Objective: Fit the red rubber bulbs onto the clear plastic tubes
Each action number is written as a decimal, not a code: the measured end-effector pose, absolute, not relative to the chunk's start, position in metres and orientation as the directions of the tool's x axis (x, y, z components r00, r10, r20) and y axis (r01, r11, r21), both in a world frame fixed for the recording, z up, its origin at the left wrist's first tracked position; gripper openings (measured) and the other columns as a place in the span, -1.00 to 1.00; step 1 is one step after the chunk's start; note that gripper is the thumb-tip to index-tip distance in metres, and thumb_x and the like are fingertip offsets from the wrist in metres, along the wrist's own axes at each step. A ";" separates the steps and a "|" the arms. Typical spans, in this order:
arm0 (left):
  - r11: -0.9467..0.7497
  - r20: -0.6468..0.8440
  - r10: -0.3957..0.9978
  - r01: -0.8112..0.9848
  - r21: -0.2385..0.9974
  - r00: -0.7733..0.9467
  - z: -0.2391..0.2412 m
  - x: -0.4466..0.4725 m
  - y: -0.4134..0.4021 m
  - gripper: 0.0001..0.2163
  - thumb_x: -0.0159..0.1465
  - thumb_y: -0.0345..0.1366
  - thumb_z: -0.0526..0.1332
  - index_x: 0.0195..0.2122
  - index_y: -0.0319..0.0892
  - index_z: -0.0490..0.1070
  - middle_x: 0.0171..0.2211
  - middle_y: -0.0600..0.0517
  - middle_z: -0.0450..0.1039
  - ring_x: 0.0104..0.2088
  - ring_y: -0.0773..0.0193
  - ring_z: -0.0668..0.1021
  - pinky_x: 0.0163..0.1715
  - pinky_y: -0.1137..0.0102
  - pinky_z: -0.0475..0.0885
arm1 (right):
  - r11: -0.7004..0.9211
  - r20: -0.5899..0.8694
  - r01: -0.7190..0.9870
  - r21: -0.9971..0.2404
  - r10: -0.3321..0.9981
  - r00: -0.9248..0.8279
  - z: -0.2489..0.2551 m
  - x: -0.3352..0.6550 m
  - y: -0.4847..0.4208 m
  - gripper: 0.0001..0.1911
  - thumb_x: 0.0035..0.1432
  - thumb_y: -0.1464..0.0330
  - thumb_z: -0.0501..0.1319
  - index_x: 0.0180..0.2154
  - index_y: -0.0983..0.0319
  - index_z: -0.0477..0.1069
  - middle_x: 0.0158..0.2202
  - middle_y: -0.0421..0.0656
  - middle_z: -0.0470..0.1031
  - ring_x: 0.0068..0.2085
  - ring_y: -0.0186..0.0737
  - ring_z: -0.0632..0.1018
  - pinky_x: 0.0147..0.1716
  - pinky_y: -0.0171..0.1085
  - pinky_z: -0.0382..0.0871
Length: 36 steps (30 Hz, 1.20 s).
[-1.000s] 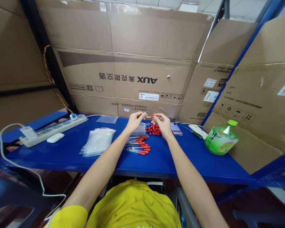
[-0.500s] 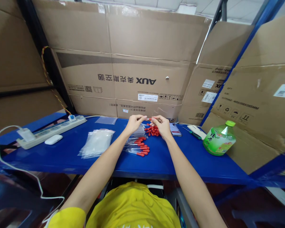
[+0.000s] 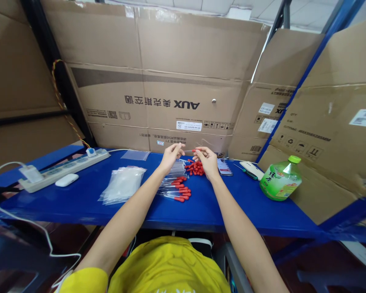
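Above the back of the blue table, a dropper (image 3: 188, 151) with a clear tube and a red rubber bulb spans the gap between my hands. My right hand (image 3: 207, 160) pinches it at the bulb end. The fingers of my left hand (image 3: 171, 158) are closed around the tube's other end, which they partly hide. Below lie a pile of loose red bulbs (image 3: 195, 167) and a bundle of clear tubes (image 3: 177, 169). Nearer to me rest several droppers with red bulbs (image 3: 183, 195), their bulbs pointing right.
Clear plastic bags (image 3: 123, 185) are stacked left of the droppers. A power strip (image 3: 64, 169) and a white case (image 3: 67, 180) sit at far left. Rightward are a phone (image 3: 224, 167), a green-handled tool (image 3: 250, 174) and a green bottle (image 3: 280, 179). Cardboard (image 3: 158, 49) walls the back.
My left hand has drawn slightly away from the right, and its fingers have loosened and lifted. More of the clear tube shows between the hands. My right hand stays nearly in place.
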<state>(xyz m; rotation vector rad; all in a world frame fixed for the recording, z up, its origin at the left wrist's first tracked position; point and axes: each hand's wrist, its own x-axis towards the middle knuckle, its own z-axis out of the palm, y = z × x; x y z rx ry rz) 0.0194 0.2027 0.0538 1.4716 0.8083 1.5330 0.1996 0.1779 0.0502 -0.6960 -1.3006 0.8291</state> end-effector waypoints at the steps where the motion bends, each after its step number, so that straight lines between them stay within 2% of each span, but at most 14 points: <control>1: -0.387 0.402 0.915 -0.218 0.896 0.031 0.055 0.019 0.203 -0.54 0.31 0.10 0.27 -0.09 -0.25 0.56 -0.48 -0.01 0.53 -0.56 0.38 0.40 -0.51 0.45 0.25 | 0.549 0.544 -0.131 -0.825 0.836 0.079 0.050 0.200 0.178 -0.60 0.08 0.06 0.41 -0.19 0.21 0.51 -0.36 -0.15 0.63 -0.42 -0.26 0.62 -0.40 -0.28 0.51; 4: -0.266 0.294 0.956 -0.397 0.878 0.011 0.058 0.018 0.204 -0.60 0.31 0.03 0.30 -0.11 -0.25 0.52 -0.39 -0.04 0.56 -0.57 0.42 0.41 -0.54 0.48 0.27 | 0.559 0.547 -0.136 -0.818 0.829 0.113 0.050 0.202 0.181 -0.63 0.10 0.08 0.39 -0.19 0.21 0.49 -0.34 -0.16 0.63 -0.43 -0.29 0.61 -0.41 -0.31 0.49; 8: -0.155 0.244 0.966 -0.556 0.816 0.088 0.064 0.018 0.199 -0.67 0.35 -0.02 0.27 -0.17 -0.23 0.52 -0.32 -0.04 0.54 -0.55 0.46 0.42 -0.51 0.49 0.33 | 0.536 0.526 -0.123 -0.835 0.844 0.105 0.046 0.199 0.182 -0.61 0.09 0.06 0.39 -0.19 0.20 0.48 -0.34 -0.16 0.62 -0.43 -0.29 0.61 -0.42 -0.31 0.49; 11: -0.131 0.252 0.962 -0.625 0.769 0.108 0.069 0.021 0.192 -0.65 0.37 0.05 0.22 -0.30 -0.17 0.43 -0.28 -0.02 0.53 -0.55 0.45 0.39 -0.52 0.47 0.32 | 0.533 0.531 -0.098 -0.840 0.846 0.046 0.043 0.192 0.180 -0.59 0.09 0.03 0.39 -0.20 0.20 0.47 -0.35 -0.16 0.62 -0.44 -0.28 0.60 -0.43 -0.31 0.49; 15: -0.087 0.260 0.952 -0.676 0.732 0.159 0.075 0.023 0.183 -0.51 0.39 0.22 0.05 -0.36 -0.15 0.31 -0.23 -0.05 0.53 -0.55 0.40 0.35 -0.61 0.46 0.18 | 0.557 0.556 -0.052 -0.829 0.831 0.028 0.040 0.182 0.175 -0.63 0.12 0.06 0.38 -0.23 0.20 0.46 -0.41 -0.18 0.60 -0.47 -0.29 0.59 -0.46 -0.32 0.47; 18: -0.025 0.256 0.941 -0.712 0.702 0.220 0.078 0.022 0.178 -0.49 0.38 0.25 0.04 -0.41 -0.14 0.19 -0.37 0.01 0.43 -0.60 0.42 0.27 -0.66 0.48 0.08 | 0.559 0.559 -0.032 -0.828 0.829 0.001 0.038 0.178 0.173 -0.67 0.14 0.09 0.37 -0.23 0.20 0.46 -0.44 -0.20 0.59 -0.50 -0.29 0.58 -0.50 -0.34 0.45; 21: 0.044 0.243 0.932 -0.748 0.663 0.270 0.081 0.020 0.176 -0.51 0.43 0.17 0.01 -0.45 -0.13 0.07 -0.52 0.11 0.20 -0.67 0.45 0.16 -0.69 0.50 0.00 | 0.555 0.555 -0.020 -0.832 0.831 -0.037 0.037 0.177 0.171 -0.66 0.15 0.09 0.37 -0.19 0.19 0.45 -0.42 -0.21 0.60 -0.50 -0.30 0.58 -0.50 -0.35 0.44; 25: 0.073 0.231 0.938 -0.799 0.597 0.259 0.084 0.016 0.174 -0.54 0.48 0.07 -0.06 -0.47 -0.13 0.00 -0.57 0.17 0.02 -0.71 0.49 0.01 -0.72 0.52 -0.05 | 0.526 0.527 -0.035 -0.850 0.844 -0.097 0.038 0.177 0.171 -0.59 0.14 0.03 0.37 -0.13 0.18 0.46 -0.33 -0.17 0.65 -0.46 -0.30 0.60 -0.51 -0.36 0.44; 30: 0.084 0.235 0.938 -0.826 0.558 0.254 0.085 0.014 0.173 -0.55 0.50 -0.02 -0.11 -0.50 -0.13 -0.04 -0.59 0.19 -0.08 -0.73 0.50 -0.05 -0.73 0.52 -0.07 | 0.488 0.500 -0.117 -0.865 0.854 -0.140 0.041 0.178 0.170 -0.57 0.12 -0.01 0.38 -0.19 0.20 0.49 -0.31 -0.13 0.67 -0.45 -0.29 0.62 -0.54 -0.37 0.42; 36: 0.072 0.223 0.943 -0.807 0.586 0.247 0.085 0.018 0.171 -0.54 0.47 0.01 -0.03 -0.51 -0.13 -0.06 -0.60 0.20 -0.09 -0.73 0.50 -0.07 -0.72 0.50 -0.07 | 0.494 0.511 -0.152 -0.856 0.853 -0.103 0.046 0.178 0.166 -0.57 0.01 0.01 0.47 -0.28 0.20 0.51 -0.40 -0.15 0.65 -0.44 -0.22 0.64 -0.46 -0.29 0.51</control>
